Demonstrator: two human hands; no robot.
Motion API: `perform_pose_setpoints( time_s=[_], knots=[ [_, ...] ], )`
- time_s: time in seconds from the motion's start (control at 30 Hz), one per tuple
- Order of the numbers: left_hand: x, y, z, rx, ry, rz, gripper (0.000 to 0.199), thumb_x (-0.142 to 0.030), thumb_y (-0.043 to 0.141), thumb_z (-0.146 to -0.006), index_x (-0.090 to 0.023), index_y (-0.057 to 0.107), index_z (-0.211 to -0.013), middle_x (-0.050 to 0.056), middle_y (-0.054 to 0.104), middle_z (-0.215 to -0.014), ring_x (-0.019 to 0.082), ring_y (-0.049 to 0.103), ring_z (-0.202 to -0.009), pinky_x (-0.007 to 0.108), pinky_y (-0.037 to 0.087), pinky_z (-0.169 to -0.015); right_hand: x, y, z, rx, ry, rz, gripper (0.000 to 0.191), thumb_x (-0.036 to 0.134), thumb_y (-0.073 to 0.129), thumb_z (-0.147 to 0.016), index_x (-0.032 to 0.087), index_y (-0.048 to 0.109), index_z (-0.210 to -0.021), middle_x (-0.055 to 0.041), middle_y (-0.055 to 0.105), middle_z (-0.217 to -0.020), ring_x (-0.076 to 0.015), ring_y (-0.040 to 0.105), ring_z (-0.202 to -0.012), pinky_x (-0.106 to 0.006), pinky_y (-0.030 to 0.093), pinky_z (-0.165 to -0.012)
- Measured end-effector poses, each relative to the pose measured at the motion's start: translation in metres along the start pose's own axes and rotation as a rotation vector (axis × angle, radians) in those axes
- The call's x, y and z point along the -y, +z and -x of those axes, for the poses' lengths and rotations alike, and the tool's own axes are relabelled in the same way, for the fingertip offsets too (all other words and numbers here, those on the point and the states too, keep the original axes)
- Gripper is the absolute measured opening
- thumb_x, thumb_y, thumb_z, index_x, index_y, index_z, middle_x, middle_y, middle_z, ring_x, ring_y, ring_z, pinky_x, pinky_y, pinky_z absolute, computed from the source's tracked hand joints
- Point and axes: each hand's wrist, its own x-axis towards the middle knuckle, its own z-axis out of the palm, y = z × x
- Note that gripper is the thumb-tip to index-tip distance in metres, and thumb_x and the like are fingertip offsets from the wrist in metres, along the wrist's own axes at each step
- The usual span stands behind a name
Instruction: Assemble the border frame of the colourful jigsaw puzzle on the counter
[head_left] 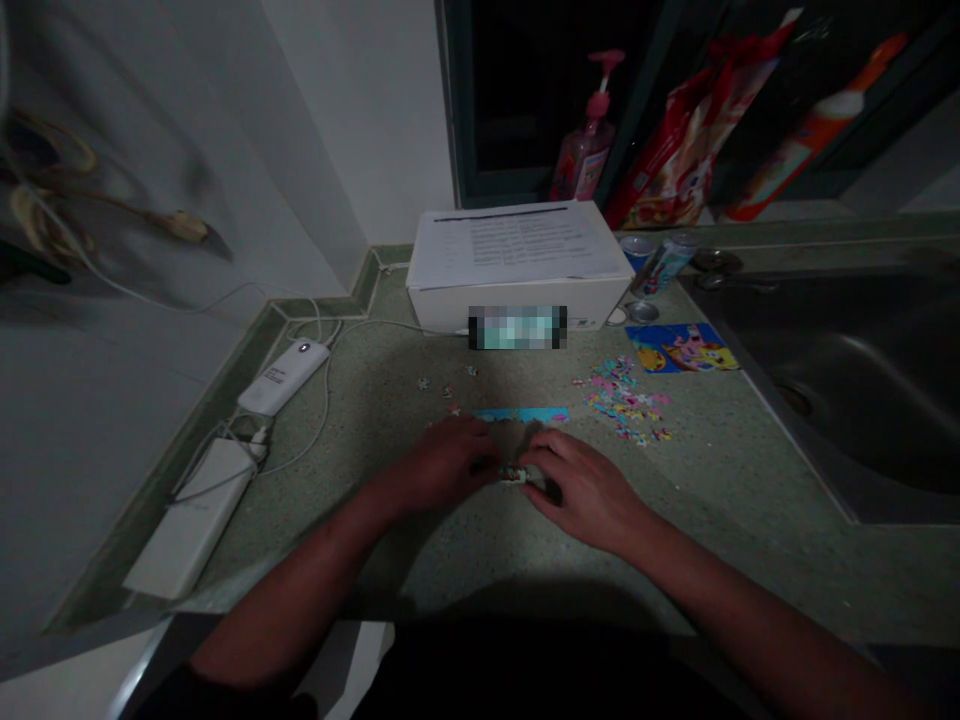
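Note:
A small joined bit of jigsaw puzzle pieces (pixel 514 475) is at the counter's middle, between my two hands. My left hand (pixel 456 462) holds its left end with curled fingers, which partly hide it. From the other side, my right hand (pixel 583 492) pinches the right end between thumb and fingers. Just beyond the hands lies an assembled blue puzzle strip (pixel 521 414). A heap of loose puzzle pieces (pixel 619 400) is spread to the right. A few stray puzzle pieces (pixel 448 391) lie beyond my left hand.
A white box (pixel 517 310) with a printed sheet stands at the back. To its right lies a cartoon picture card (pixel 682 347), beside the metal sink (pixel 847 390). White power banks (pixel 285 377) with cables lie left. A pink pump bottle (pixel 585 155) stands behind.

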Motion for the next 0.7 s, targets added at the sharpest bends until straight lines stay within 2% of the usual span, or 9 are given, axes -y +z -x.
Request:
perform_pose_setpoints(
  time_s=[0.13, 0.37, 0.53, 0.7],
  knots=[
    [0.0009, -0.0002, 0.0002, 0.022, 0.019, -0.012, 0.007, -0.023, 0.073, -0.097, -0.025, 0.075, -0.09, 0.003, 0.072, -0.088, 0.024, 0.068, -0.09, 0.048, 0.051, -0.096, -0.0015, 0.0022, 0.0006, -0.009, -0.012, 0.01, 0.02, 0.019, 0.073, -0.09, 0.022, 0.071, -0.11, -0.0108, 0.07, -0.115, -0.0293, 0.07, -0.105, -0.049, 0.062, -0.09],
    [0.0035, 0.0038, -0.0008, 0.057, 0.041, 0.006, 0.014, -0.028, 0.068, -0.101, -0.024, 0.078, -0.093, 0.004, 0.072, -0.092, 0.023, 0.066, -0.094, 0.042, 0.049, -0.092, -0.006, 0.0086, 0.0019, 0.003, -0.01, 0.013, 0.013, 0.022, 0.071, -0.093, 0.021, 0.072, -0.106, -0.0105, 0.069, -0.114, -0.0285, 0.069, -0.105, -0.047, 0.061, -0.089],
    [0.0032, 0.0043, -0.001, 0.069, 0.023, -0.001, 0.01, -0.029, 0.07, -0.1, -0.025, 0.079, -0.097, 0.004, 0.073, -0.095, 0.024, 0.066, -0.095, 0.04, 0.048, -0.087, -0.0042, 0.0067, 0.0009, 0.015, -0.019, 0.037, 0.014, 0.02, 0.07, -0.093, 0.021, 0.072, -0.107, -0.0108, 0.069, -0.113, -0.0293, 0.069, -0.105, -0.048, 0.061, -0.089],
    [-0.0002, 0.0012, -0.0014, 0.084, 0.01, -0.002, 0.008, -0.028, 0.072, -0.1, -0.024, 0.079, -0.097, 0.003, 0.073, -0.096, 0.024, 0.067, -0.097, 0.042, 0.048, -0.093, -0.0035, 0.0058, 0.0015, -0.004, -0.049, 0.049, 0.018, 0.021, 0.069, -0.094, 0.02, 0.071, -0.113, -0.0126, 0.069, -0.117, -0.0303, 0.069, -0.108, -0.048, 0.061, -0.091]
  ],
)
